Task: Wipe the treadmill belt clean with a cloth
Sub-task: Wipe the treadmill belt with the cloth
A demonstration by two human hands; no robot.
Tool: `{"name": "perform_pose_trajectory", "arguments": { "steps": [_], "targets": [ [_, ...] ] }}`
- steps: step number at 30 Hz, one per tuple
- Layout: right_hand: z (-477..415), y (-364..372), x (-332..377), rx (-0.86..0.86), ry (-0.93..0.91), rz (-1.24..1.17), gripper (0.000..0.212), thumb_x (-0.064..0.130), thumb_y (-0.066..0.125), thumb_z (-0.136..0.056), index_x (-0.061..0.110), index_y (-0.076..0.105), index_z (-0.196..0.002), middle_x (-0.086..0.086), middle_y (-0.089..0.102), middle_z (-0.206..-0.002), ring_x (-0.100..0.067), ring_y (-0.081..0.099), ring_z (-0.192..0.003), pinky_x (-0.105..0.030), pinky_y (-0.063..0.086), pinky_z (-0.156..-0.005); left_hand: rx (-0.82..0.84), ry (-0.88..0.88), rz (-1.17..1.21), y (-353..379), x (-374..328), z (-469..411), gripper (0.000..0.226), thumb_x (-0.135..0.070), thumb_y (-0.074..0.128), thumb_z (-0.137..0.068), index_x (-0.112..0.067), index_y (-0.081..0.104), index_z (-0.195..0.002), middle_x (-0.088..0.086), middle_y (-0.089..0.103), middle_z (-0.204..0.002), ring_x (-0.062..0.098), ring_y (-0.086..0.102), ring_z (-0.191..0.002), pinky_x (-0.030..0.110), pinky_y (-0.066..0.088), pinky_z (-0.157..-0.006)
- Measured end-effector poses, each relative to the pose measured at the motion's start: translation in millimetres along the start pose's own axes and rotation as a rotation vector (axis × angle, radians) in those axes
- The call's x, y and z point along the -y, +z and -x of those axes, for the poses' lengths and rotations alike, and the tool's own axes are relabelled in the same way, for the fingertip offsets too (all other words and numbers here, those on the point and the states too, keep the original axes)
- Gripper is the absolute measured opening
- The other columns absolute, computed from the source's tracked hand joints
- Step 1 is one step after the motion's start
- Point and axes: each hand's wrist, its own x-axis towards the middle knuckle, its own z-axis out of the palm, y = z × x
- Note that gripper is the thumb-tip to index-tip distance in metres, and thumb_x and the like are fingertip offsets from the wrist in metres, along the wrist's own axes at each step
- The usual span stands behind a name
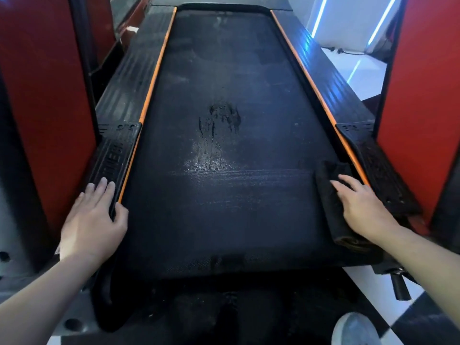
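The black treadmill belt (219, 200) runs away from me between two orange edge strips. A wet, smeared patch (216, 143) shows near its middle. A dark folded cloth (328, 175) lies at the belt's right edge, and my right hand (361, 202) presses flat on it with straight fingers. My left hand (94, 215) rests on the left side rail (112, 158), fingers spread on top and the thumb down over the rail's inner edge by the belt.
Red upright panels (42, 108) stand close on both sides of the treadmill. The right side rail (383, 175) lies just beyond the cloth. A white shoe (353, 329) and checkered floor show at the bottom right. Blue light strips glow at the far right.
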Motion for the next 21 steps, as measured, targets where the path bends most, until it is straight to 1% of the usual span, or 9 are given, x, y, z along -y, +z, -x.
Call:
{"name": "perform_pose_trajectory", "arguments": {
  "steps": [3,5,6,8,10,14,16,17,21],
  "targets": [
    [0.4,-5.1,11.1,0.023,0.124,-0.101,0.044,0.035,0.041,-0.103,0.021,0.052,-0.144,-0.002,0.036,-0.158,-0.039,0.041,-0.128,-0.047,0.033,-0.111,-0.014,0.187,-0.112,4.8,2.6,-3.9,0.057,-0.021,0.025,-0.093,0.010,0.054,-0.131,0.027,0.034,-0.153,0.045,0.031,-0.141,0.055,0.024,-0.116],
    [1.4,-2.9,24.0,0.087,0.222,-0.104,0.062,0.060,0.039,-0.097,0.024,0.044,-0.148,0.000,0.027,-0.162,-0.041,0.038,-0.132,-0.046,0.028,-0.114,-0.072,0.244,-0.095,5.5,-4.6,-7.3,0.049,-0.013,0.031,-0.093,0.011,0.058,-0.126,0.033,0.039,-0.147,0.050,0.039,-0.133,0.058,0.032,-0.110],
    [2.0,0.0,29.5,0.100,0.226,-0.055,0.069,0.065,0.041,-0.094,0.025,0.039,-0.150,-0.001,0.023,-0.162,-0.041,0.037,-0.131,-0.046,0.029,-0.113,-0.108,0.245,-0.070,4.3,-13.3,-10.2,0.046,-0.012,0.034,-0.093,0.010,0.059,-0.126,0.032,0.043,-0.145,0.050,0.041,-0.132,0.057,0.034,-0.110],
    [2.9,2.8,34.6,0.068,0.212,-0.029,0.070,0.058,0.048,-0.093,0.023,0.035,-0.152,-0.003,0.023,-0.161,-0.039,0.039,-0.126,-0.046,0.033,-0.109,-0.134,0.225,-0.031,-0.5,-35.8,-16.3,0.047,-0.017,0.038,-0.093,0.007,0.059,-0.127,0.029,0.046,-0.144,0.045,0.039,-0.136,0.054,0.031,-0.114],
    [-2.5,-0.4,34.5,0.016,0.204,-0.117,0.066,0.045,0.053,-0.093,0.019,0.037,-0.152,-0.003,0.029,-0.157,-0.035,0.038,-0.128,-0.045,0.035,-0.109,-0.097,0.219,-0.009,6.2,-53.4,-27.0,0.051,-0.025,0.036,-0.095,0.006,0.056,-0.131,0.025,0.045,-0.146,0.040,0.035,-0.140,0.049,0.027,-0.118],
    [-28.0,-3.3,36.3,-0.092,0.126,-0.196,0.056,0.032,0.055,-0.095,0.015,0.045,-0.148,-0.005,0.036,-0.153,-0.033,0.036,-0.133,-0.044,0.033,-0.112,0.040,0.196,0.009,27.9,-74.5,-49.2,0.062,-0.034,0.023,-0.100,0.004,0.039,-0.146,0.020,0.030,-0.158,0.031,0.019,-0.149,0.042,0.013,-0.123],
    [-48.1,-3.0,38.6,-0.138,0.097,-0.186,0.054,0.030,0.054,-0.095,0.016,0.046,-0.147,-0.006,0.035,-0.154,-0.036,0.037,-0.130,-0.045,0.032,-0.112,0.090,0.142,0.042,37.7,-81.1,-56.9,0.058,-0.032,0.024,-0.105,0.003,0.028,-0.151,0.016,0.018,-0.162,0.028,0.008,-0.152,0.039,0.006,-0.124],
    [-57.7,-1.5,39.9,-0.123,0.093,-0.157,0.054,0.031,0.052,-0.096,0.018,0.045,-0.148,-0.005,0.033,-0.156,-0.037,0.038,-0.127,-0.046,0.032,-0.111,0.115,0.110,0.055,42.3,-83.0,-58.3,0.058,-0.032,0.024,-0.106,0.002,0.022,-0.153,0.013,0.013,-0.164,0.025,0.004,-0.152,0.038,0.003,-0.124],
    [-74.0,12.1,44.1,0.038,0.141,0.029,0.059,0.046,0.034,-0.099,0.030,0.026,-0.155,0.000,0.017,-0.164,-0.039,0.031,-0.131,-0.047,0.028,-0.112,0.196,-0.001,0.058,56.9,-84.7,-49.6,0.063,-0.039,0.018,-0.105,-0.004,0.010,-0.156,0.008,0.001,-0.165,0.018,-0.003,-0.152,0.036,-0.001,-0.124]
  ]
}}
